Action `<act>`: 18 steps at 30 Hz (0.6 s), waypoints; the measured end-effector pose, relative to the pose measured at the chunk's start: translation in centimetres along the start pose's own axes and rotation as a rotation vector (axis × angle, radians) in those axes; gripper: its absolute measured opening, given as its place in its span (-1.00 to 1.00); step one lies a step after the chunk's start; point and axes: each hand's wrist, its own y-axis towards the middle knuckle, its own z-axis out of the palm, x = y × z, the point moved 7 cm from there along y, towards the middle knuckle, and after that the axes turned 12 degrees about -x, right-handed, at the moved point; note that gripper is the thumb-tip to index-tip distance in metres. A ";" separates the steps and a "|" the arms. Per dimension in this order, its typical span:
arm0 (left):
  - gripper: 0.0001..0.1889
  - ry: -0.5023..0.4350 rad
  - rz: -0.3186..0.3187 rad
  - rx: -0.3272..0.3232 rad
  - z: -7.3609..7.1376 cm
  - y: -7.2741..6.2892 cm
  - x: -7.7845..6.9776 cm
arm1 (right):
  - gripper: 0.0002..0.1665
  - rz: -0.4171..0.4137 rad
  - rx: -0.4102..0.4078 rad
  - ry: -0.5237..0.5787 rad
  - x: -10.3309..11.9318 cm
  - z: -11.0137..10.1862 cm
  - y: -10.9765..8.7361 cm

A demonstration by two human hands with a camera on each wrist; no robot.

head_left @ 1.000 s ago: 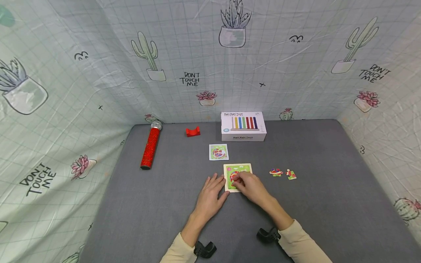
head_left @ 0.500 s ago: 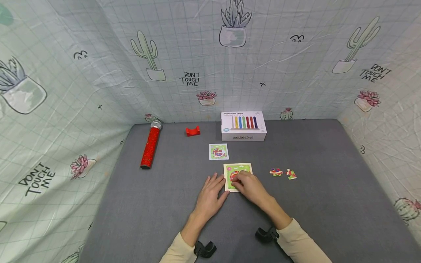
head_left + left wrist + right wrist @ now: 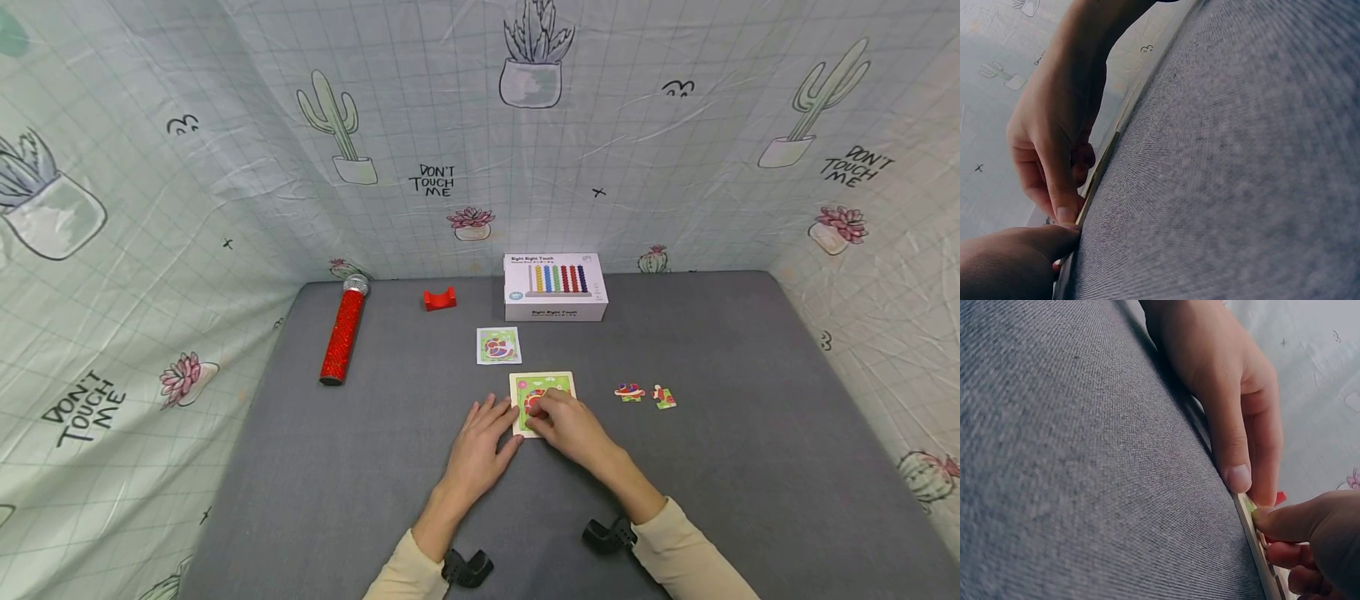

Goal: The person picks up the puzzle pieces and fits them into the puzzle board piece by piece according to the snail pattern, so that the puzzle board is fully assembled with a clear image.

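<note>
A small wooden jigsaw board (image 3: 542, 383), pale-rimmed with a green picture, lies flat before me in the head view. My left hand (image 3: 480, 446) rests along its left edge, fingers extended and thumb at the near left corner. Over the board's middle, my right hand (image 3: 576, 427) pinches a puzzle piece with thumb and index finger, down at the picture; the hand hides most of that piece. In the right wrist view the right thumb (image 3: 1291, 522) sits low on the board. Two loose puzzle pieces, one red and blue (image 3: 630, 392) and one red and green (image 3: 664, 397), lie to the right.
Just behind the board lies a square picture card (image 3: 498, 346). A white box (image 3: 555, 287) with a coloured bead picture stands at the back. Left of it are a red saddle-shaped block (image 3: 439, 300) and a red glittery microphone (image 3: 343, 337). Printed cloth hangs around the grey table.
Hardly anything moves. The right fingers shift very slightly on the board, while the left hand stays at its edge and the loose pieces stay in place.
</note>
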 end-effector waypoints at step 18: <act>-0.55 -0.014 -0.001 0.000 0.0 0.0 0.0 | -0.76 0.006 -0.014 -0.027 0.2 -0.2 -0.1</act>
